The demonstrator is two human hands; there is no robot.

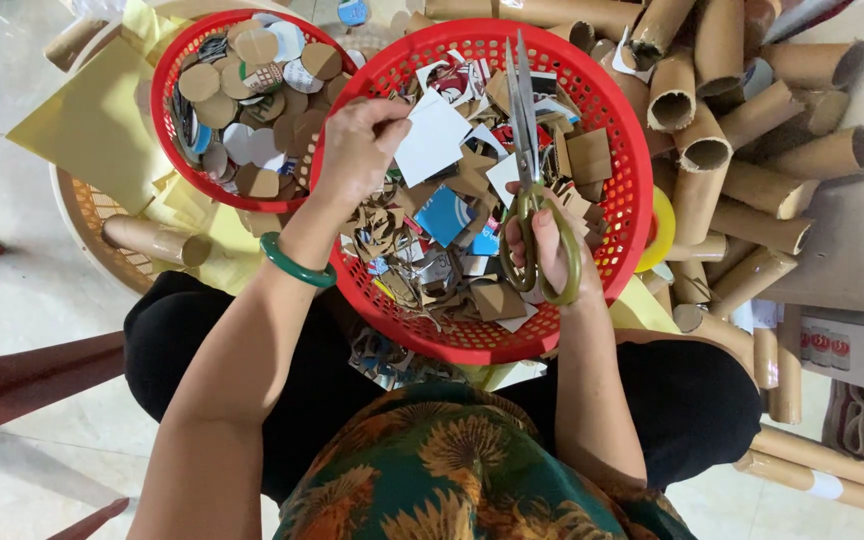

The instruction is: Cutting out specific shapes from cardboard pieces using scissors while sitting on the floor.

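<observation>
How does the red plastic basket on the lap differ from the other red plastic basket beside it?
The red plastic basket on the lap looks larger and nearer; the smaller red plastic basket sits further off, partly behind it. The lap basket holds irregular card offcuts; the smaller one holds round cardboard discs. Both hands work over the lap basket: the left hand pinches a white card piece, and the right hand holds green-handled scissors. Both baskets are red, round and perforated.

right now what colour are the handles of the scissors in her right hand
Olive green, seen in the head view: the scissors sit in the right hand.
</observation>
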